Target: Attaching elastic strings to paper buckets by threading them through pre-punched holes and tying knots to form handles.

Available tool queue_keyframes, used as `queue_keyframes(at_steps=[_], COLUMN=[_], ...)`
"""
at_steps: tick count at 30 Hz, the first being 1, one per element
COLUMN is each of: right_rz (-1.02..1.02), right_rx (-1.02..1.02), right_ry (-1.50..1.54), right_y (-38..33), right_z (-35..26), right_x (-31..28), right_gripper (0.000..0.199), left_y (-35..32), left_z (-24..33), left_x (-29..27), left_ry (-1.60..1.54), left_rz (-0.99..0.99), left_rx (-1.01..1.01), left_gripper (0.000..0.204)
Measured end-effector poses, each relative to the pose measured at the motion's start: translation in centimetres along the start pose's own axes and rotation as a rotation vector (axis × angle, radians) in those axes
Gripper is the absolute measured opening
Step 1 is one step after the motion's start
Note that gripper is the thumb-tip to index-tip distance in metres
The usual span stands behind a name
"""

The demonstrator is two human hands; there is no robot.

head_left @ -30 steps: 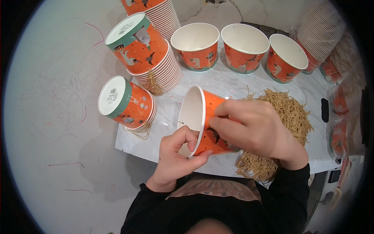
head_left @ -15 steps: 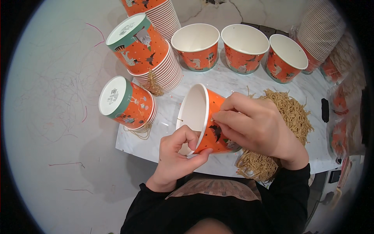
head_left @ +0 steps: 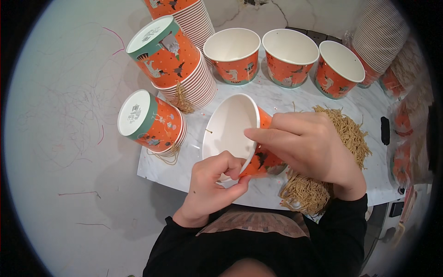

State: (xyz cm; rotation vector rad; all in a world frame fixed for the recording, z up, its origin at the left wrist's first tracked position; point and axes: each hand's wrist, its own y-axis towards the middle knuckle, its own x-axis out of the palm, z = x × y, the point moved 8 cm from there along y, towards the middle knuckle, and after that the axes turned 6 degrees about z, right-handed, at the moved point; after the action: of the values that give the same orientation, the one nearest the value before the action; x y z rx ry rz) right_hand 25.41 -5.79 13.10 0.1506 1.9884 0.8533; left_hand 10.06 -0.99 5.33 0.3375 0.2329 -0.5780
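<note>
An orange paper bucket (head_left: 230, 121) with a white inside and dark printed figures lies tilted between my hands, its mouth turned to the left and up. My left hand (head_left: 216, 184) pinches its near rim, with the fingers inside and the thumb outside. At the right side of the rim is my right hand (head_left: 302, 143), its fingers pressed together. Whatever those fingertips hold, if anything, is hidden. A short tan cord end (head_left: 209, 131) sticks out of the inner wall on the far left side. Piles of tan cord (head_left: 344, 131) lie beside and under my right wrist.
Three upright orange buckets (head_left: 290, 46) stand along the back of the marble-patterned table (head_left: 170, 175). Upside-down bucket stacks (head_left: 168, 60) and a shorter stack (head_left: 152, 121) with cords stand at left. More bagged stacks (head_left: 380, 34) are at right, near a black object (head_left: 385, 130).
The bucket has turned so its mouth faces me more. My right fingers have moved from its outer wall up to the rim. My left hand keeps its grip.
</note>
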Motion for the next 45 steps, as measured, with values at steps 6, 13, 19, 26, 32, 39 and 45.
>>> queue_keyframes(at_steps=[6, 13, 19, 26, 32, 39, 45], right_rz=[-0.122, -0.152, -0.203, -0.091, 0.004, 0.013, -0.062], right_rx=[-0.025, -0.059, -0.09, -0.026, 0.029, 0.437, 0.633], right_ry=[0.108, 0.136, 0.173, 0.021, -0.288, 0.381, 0.646], right_y=[-0.4, -0.9, -1.0, -0.7, -0.4, -0.6, -1.1], right_z=[0.5, 1.1, 1.1, 2.0, 3.5, 7.0, 8.8], right_x=[-0.2, 0.7, 1.1, 0.8, -0.3, 1.1, 2.9], right_gripper=[0.017, 0.016, 0.021, 0.02, 0.018, 0.009, 0.015], left_y=[0.7, 1.9, 2.7, 4.7, 5.6, 7.0, 8.9], left_z=[-0.3, -0.8, 0.0, 3.1, 5.7, 5.6, 3.6], left_x=[0.9, 2.9, 3.2, 1.4, 2.1, 3.4, 3.1], left_ry=[-0.295, -0.325, -0.151, 0.319, 0.581, 0.909, 0.764], left_rz=[-0.285, -0.485, -0.434, -0.077, -0.038, -0.125, -0.176], left_rx=[-0.165, -0.344, -0.174, 0.352, 0.631, 0.603, 0.35], left_gripper=[0.019, 0.046, 0.015, 0.013, 0.012, 0.015, 0.012])
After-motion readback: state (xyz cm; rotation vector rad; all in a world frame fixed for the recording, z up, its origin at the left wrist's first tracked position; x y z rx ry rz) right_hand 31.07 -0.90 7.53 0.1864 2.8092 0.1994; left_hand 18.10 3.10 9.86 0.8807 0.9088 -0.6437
